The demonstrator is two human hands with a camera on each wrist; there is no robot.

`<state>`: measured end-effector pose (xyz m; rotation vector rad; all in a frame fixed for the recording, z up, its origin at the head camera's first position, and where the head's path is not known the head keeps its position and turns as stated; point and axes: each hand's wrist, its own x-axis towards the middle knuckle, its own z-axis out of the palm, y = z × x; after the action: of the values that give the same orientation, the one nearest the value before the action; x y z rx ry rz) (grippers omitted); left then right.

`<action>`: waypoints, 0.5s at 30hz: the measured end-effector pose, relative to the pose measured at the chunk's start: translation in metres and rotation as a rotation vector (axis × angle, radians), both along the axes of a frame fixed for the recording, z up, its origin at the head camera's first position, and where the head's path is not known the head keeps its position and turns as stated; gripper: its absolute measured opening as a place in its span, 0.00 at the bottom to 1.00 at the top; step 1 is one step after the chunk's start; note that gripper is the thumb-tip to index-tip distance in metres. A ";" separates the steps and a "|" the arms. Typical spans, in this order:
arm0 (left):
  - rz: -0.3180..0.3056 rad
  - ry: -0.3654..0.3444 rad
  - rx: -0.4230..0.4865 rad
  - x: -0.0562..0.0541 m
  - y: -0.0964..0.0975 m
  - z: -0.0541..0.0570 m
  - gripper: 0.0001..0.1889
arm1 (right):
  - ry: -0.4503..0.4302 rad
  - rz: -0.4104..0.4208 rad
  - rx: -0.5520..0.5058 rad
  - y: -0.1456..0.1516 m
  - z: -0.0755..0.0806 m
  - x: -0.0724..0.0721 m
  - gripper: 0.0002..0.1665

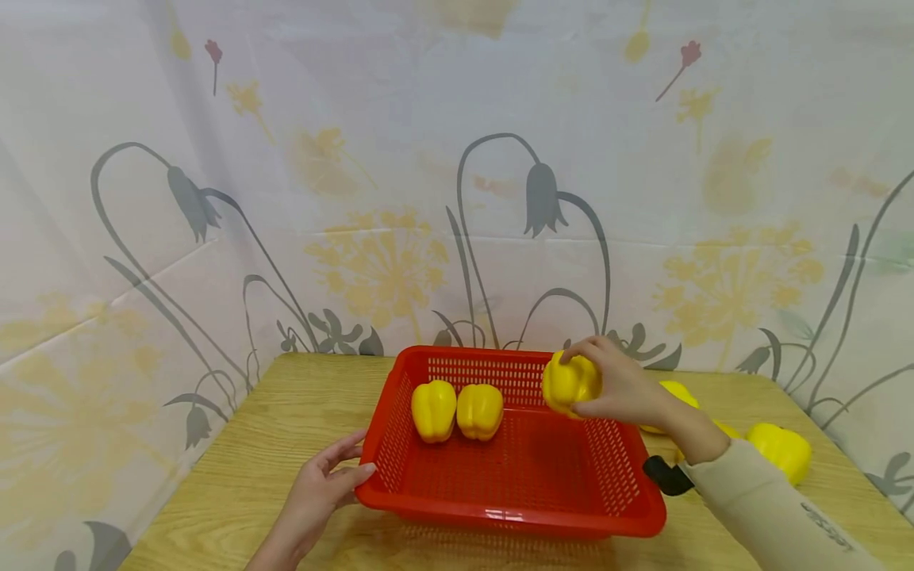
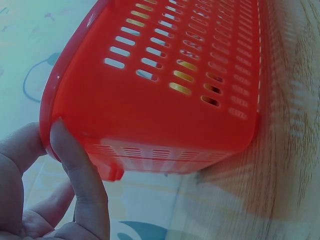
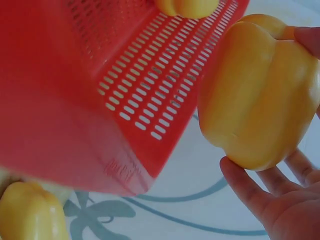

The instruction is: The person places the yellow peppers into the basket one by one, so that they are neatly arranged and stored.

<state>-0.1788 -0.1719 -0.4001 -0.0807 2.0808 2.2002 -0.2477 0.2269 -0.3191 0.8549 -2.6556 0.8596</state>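
Note:
A red plastic basket (image 1: 500, 514) with slotted walls stands on the table. My left hand (image 1: 321, 485) holds its left rim; in the left wrist view the thumb (image 2: 75, 165) lies against the wall, with a finger across the rim. Over the basket's back right part, my right hand (image 1: 616, 386) grips a yellow bell pepper (image 1: 564, 385) between thumb and fingers. The right wrist view shows this pepper (image 3: 257, 95) up close beside the basket wall. Two more yellow bell peppers, one at left (image 1: 433, 411) and one beside it (image 1: 480, 412), lie inside at the back left.
Right of the basket, several yellow bell peppers (image 1: 780, 450) lie on the wooden table (image 1: 236, 476), partly behind my right forearm. A black object (image 1: 667, 476) shows by the basket's right rim. A flower-printed cloth (image 1: 400, 159) hangs behind the table.

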 end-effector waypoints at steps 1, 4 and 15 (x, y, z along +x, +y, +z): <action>0.000 0.002 -0.003 0.000 0.000 0.000 0.31 | -0.005 0.005 -0.002 -0.002 -0.001 -0.001 0.30; 0.000 0.001 -0.005 0.000 0.000 0.001 0.31 | -0.027 0.021 -0.008 -0.007 -0.004 -0.005 0.31; 0.000 -0.002 0.003 0.000 0.001 0.002 0.31 | -0.110 0.038 0.017 -0.026 -0.012 -0.014 0.30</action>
<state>-0.1789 -0.1705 -0.3984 -0.0828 2.0769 2.2023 -0.2615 0.2010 -0.3311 0.8898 -2.7527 0.9200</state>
